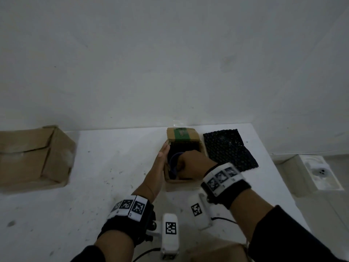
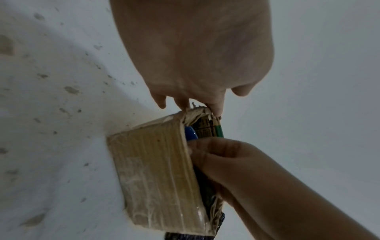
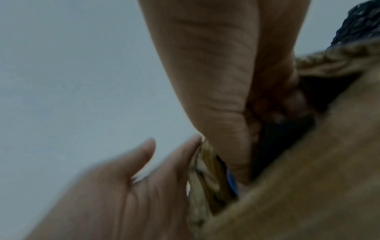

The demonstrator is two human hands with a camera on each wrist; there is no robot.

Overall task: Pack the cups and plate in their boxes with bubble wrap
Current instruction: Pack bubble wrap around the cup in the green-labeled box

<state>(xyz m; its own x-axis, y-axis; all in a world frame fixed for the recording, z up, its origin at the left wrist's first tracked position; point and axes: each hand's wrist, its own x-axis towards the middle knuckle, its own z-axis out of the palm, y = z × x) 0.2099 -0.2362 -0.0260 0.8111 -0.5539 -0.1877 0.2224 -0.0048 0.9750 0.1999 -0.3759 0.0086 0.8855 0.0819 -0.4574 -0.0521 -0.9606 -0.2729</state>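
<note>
A small open cardboard box [image 1: 203,148] stands on the white table, its back flap carrying green tape. Inside it sits a blue cup [image 1: 174,159] amid black bubble wrap; the cup [image 2: 191,134] shows as a blue edge in the left wrist view. My left hand [image 1: 162,156] lies flat with straight fingers against the box's left wall [image 2: 154,170]. My right hand [image 1: 190,161] reaches down into the box, fingers curled round the cup. In the right wrist view its fingers [image 3: 287,104] grip something dark inside, next to the box wall [image 3: 308,178]. Most of the cup is hidden.
A loose sheet of black bubble wrap [image 1: 229,150] lies right of the small box. A larger cardboard box [image 1: 34,156] sits at the table's left edge. Another cardboard piece [image 1: 217,252] is at the bottom near me. The table's [image 1: 103,167] right edge drops to the floor.
</note>
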